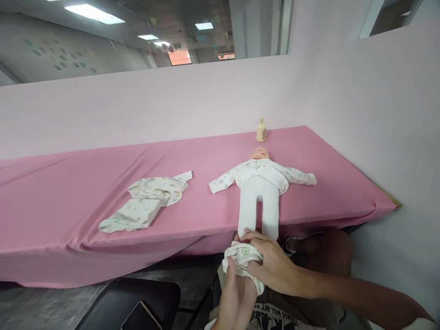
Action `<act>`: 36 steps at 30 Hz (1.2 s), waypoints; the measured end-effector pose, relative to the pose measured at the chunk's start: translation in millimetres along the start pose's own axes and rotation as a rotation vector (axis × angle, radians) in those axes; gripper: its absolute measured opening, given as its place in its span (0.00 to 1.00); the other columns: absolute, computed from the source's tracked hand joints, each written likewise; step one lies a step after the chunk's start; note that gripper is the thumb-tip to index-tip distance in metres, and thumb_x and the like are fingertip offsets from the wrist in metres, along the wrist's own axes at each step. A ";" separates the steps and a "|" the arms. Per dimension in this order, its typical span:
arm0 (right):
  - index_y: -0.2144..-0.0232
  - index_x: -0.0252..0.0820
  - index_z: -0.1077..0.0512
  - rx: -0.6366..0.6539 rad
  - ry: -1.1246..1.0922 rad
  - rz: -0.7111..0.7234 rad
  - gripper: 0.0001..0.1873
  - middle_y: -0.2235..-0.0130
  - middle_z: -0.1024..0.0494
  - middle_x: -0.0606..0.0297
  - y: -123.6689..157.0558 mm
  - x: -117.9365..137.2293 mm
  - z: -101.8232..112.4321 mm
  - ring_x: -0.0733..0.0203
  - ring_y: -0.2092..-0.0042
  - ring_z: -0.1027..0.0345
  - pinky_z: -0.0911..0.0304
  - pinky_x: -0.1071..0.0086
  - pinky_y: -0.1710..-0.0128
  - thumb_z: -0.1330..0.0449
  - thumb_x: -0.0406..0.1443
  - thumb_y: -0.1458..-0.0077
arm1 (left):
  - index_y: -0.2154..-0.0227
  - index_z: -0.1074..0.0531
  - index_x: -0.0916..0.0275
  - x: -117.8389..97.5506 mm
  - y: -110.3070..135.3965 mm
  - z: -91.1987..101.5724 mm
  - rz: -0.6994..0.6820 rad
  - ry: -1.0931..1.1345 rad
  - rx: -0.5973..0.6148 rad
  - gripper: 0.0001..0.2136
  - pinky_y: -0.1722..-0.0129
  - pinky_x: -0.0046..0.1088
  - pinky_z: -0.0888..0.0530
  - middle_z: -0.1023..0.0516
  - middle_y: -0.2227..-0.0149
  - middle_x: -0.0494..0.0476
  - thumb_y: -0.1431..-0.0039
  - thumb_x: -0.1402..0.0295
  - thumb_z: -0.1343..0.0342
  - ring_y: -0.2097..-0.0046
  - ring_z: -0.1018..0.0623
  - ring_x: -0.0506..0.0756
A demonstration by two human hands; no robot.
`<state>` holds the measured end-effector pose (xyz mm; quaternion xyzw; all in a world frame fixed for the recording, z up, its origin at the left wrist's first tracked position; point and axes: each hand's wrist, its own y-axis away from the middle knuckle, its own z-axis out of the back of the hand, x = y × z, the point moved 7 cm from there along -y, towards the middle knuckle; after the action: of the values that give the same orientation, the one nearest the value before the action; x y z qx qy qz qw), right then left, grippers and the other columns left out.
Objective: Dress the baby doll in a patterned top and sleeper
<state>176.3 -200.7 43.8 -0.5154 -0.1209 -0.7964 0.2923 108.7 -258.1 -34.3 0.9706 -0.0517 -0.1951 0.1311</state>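
A small white baby garment with a green print [243,251] is bunched up between my hands, above my lap and in front of the table edge. My left hand [235,293] grips it from below, thumb along its left side; the cloth hides most of the fingers. From the right, my right hand [277,263] pinches the fabric with bent fingers. Just beyond, a baby doll [259,153] lies on its back, legs toward me. It wears white leggings [259,190] and a printed long-sleeved top [227,178], arms spread wide.
A pink cloth [192,206] covers the table. To the left lies a printed baby garment [147,201], and a cream pump bottle [261,131] stands behind the doll's head. A phone [141,317] rests on a black chair [134,293]. Walls bound the table behind and right.
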 end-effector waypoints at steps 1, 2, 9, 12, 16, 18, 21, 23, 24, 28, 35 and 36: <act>0.58 0.40 0.27 -0.034 -0.025 -0.006 0.23 0.51 0.24 0.60 -1.6 -1.6 5.4 0.55 0.46 0.33 0.40 0.64 0.44 0.46 0.26 0.58 | 0.45 0.28 0.58 -0.8 0.5 -2.5 -0.012 0.004 0.029 0.22 0.36 0.39 0.42 0.24 0.48 0.61 0.37 0.53 0.50 0.40 0.31 0.60; 0.61 0.40 0.27 -0.066 -0.042 -0.013 0.20 0.54 0.23 0.61 -3.2 -4.2 10.5 0.56 0.50 0.30 0.37 0.65 0.47 0.47 0.26 0.58 | 0.45 0.29 0.58 -1.8 1.1 -5.5 -0.024 0.009 0.061 0.22 0.35 0.40 0.43 0.25 0.47 0.61 0.36 0.54 0.51 0.39 0.32 0.60; 0.72 0.42 0.34 -0.263 0.149 0.072 0.11 0.67 0.28 0.65 -18.5 -24.6 29.4 0.61 0.64 0.34 0.38 0.68 0.62 0.48 0.26 0.60 | 0.47 0.27 0.59 -8.9 7.9 -17.5 -0.045 0.040 0.138 0.19 0.34 0.38 0.45 0.26 0.47 0.61 0.33 0.60 0.55 0.39 0.33 0.58; 0.76 0.44 0.41 -0.294 0.237 0.006 0.07 0.73 0.33 0.69 -27.9 -33.8 33.0 0.63 0.71 0.40 0.43 0.70 0.69 0.47 0.28 0.59 | 0.55 0.22 0.60 -11.2 8.9 -6.6 -0.067 0.018 0.023 0.14 0.37 0.37 0.39 0.23 0.53 0.61 0.36 0.64 0.49 0.45 0.28 0.57; 0.78 0.44 0.45 -0.229 0.289 -0.060 0.09 0.77 0.37 0.72 -40.9 -40.1 34.9 0.66 0.74 0.45 0.51 0.71 0.73 0.47 0.29 0.56 | 0.69 0.20 0.63 -12.7 9.1 9.3 -0.084 -0.118 -0.165 0.05 0.43 0.32 0.32 0.21 0.63 0.57 0.44 0.69 0.39 0.56 0.24 0.53; 0.77 0.44 0.43 -0.190 0.307 -0.079 0.08 0.77 0.35 0.72 -46.7 -43.3 36.7 0.66 0.74 0.44 0.52 0.72 0.73 0.46 0.30 0.54 | 0.70 0.21 0.65 -13.9 8.2 8.7 -0.100 -0.231 -0.165 0.03 0.42 0.32 0.33 0.22 0.63 0.58 0.46 0.71 0.37 0.54 0.24 0.54; 0.73 0.43 0.38 -0.207 0.378 -0.113 0.03 0.75 0.31 0.70 -55.5 -47.2 46.3 0.64 0.73 0.39 0.52 0.72 0.72 0.45 0.32 0.49 | 0.59 0.22 0.64 -11.6 5.3 8.9 -0.113 -0.330 -0.150 0.13 0.39 0.35 0.37 0.24 0.53 0.61 0.49 0.69 0.35 0.44 0.29 0.59; 0.69 0.42 0.34 -0.257 0.474 -0.111 0.02 0.72 0.27 0.67 -62.6 -45.2 55.4 0.62 0.71 0.35 0.52 0.71 0.71 0.45 0.34 0.46 | 0.52 0.26 0.61 -11.0 2.5 14.5 -0.170 -0.374 -0.200 0.23 0.39 0.35 0.37 0.28 0.45 0.62 0.52 0.65 0.33 0.39 0.33 0.61; 0.67 0.42 0.33 -0.280 0.525 -0.108 0.03 0.70 0.25 0.65 -66.6 -43.3 59.5 0.60 0.69 0.34 0.52 0.70 0.70 0.45 0.35 0.45 | 0.48 0.29 0.59 -11.4 0.7 17.6 -0.215 -0.414 -0.234 0.27 0.39 0.35 0.37 0.30 0.43 0.62 0.53 0.63 0.32 0.38 0.34 0.61; 0.61 0.42 0.31 -0.300 0.629 -0.089 0.07 0.63 0.21 0.59 -81.6 -36.1 66.7 0.56 0.64 0.30 0.49 0.68 0.68 0.46 0.37 0.41 | 0.38 0.43 0.55 -11.0 -11.7 24.3 -0.351 -0.713 -0.319 0.37 0.41 0.37 0.34 0.39 0.37 0.63 0.50 0.58 0.36 0.38 0.35 0.62; 0.54 0.42 0.34 -0.313 0.444 0.041 0.17 0.54 0.27 0.58 -60.1 -43.2 64.2 0.53 0.53 0.32 0.37 0.61 0.55 0.41 0.41 0.45 | 0.35 0.53 0.57 -21.6 -20.4 28.8 -0.546 -1.244 -0.344 0.38 0.45 0.40 0.30 0.44 0.37 0.67 0.46 0.63 0.41 0.40 0.33 0.62; 0.52 0.42 0.35 -0.363 0.405 0.079 0.20 0.52 0.29 0.57 -48.9 -46.8 66.6 0.52 0.50 0.34 0.37 0.59 0.51 0.40 0.42 0.45 | 0.35 0.54 0.56 -23.3 -18.1 26.4 -0.589 -1.336 -0.339 0.36 0.45 0.41 0.30 0.47 0.36 0.68 0.44 0.63 0.43 0.39 0.34 0.62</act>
<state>211.4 -112.7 36.6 -0.3938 0.1049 -0.8799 0.2441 77.8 -243.3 -54.3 0.5859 0.1724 -0.7752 0.1618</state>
